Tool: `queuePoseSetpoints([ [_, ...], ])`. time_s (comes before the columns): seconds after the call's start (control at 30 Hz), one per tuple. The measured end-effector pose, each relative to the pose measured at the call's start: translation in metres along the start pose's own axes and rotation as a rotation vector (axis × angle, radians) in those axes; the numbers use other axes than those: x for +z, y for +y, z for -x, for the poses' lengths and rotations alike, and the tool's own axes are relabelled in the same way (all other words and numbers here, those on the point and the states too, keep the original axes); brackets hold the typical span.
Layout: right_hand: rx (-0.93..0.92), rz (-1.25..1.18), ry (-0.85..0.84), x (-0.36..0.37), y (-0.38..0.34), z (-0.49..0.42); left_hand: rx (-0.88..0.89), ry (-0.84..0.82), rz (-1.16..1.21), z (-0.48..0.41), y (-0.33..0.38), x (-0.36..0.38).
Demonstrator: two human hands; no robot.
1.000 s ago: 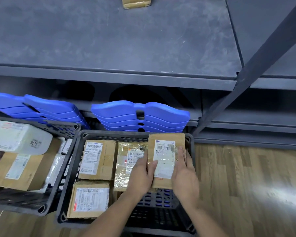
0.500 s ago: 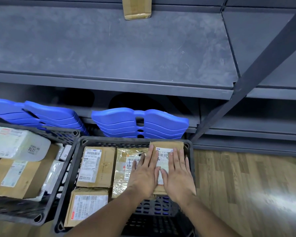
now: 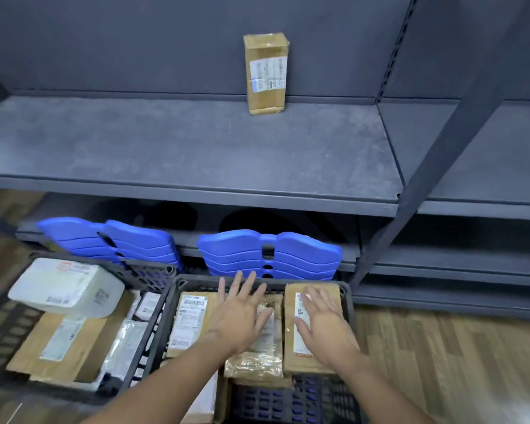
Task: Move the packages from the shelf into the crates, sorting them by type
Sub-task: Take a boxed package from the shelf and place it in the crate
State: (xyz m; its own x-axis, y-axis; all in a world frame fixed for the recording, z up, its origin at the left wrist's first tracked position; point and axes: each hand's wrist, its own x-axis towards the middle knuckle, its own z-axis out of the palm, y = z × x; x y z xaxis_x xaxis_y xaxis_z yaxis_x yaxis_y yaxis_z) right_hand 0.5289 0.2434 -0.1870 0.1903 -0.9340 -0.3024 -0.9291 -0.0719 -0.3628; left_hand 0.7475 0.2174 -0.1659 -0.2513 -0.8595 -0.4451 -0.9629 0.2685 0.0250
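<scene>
**Head view.** Both hands have fingers straight and spread and grip nothing. The left hand [image 3: 239, 313] hovers over the taped package [image 3: 266, 359] at the middle of the right crate [image 3: 349, 304]. The right hand [image 3: 322, 322] is over the cardboard package [image 3: 303, 344] in its far right corner. Blur hides whether either hand touches. The placing step is judged complete. One upright package [image 3: 266, 73] stands at the back edge of the shelf [image 3: 166, 148], right of centre. The next move calls for a long reach up and back, then a grip across its narrow sides.
</scene>
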Motion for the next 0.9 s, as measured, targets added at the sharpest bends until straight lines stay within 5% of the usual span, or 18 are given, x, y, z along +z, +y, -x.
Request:
queuePoseSetpoints([
  [0.13,-0.057,-0.133,0.116,-0.042,-0.024,0.001,-0.047,0.127,0.089,0.010,-0.029,-0.028],
  [0.27,-0.072,-0.248,0.402,-0.098,-0.049,-0.029,0.025,0.592,0.025,-0.012,-0.057,-0.078],
  [0.4,-0.061,-0.508,0.593,-0.166,-0.076,-0.095,0.119,0.761,0.285,-0.057,-0.077,-0.169],
  [0.7,0.053,-0.949,0.502,-0.264,-0.095,-0.285,-0.016,0.528,1.374,-0.220,-0.095,-0.297],
  [0.9,-0.008,-1.095,0.493,-0.282,-0.085,-0.374,0.124,0.511,1.461,-0.292,-0.093,-0.322],
])
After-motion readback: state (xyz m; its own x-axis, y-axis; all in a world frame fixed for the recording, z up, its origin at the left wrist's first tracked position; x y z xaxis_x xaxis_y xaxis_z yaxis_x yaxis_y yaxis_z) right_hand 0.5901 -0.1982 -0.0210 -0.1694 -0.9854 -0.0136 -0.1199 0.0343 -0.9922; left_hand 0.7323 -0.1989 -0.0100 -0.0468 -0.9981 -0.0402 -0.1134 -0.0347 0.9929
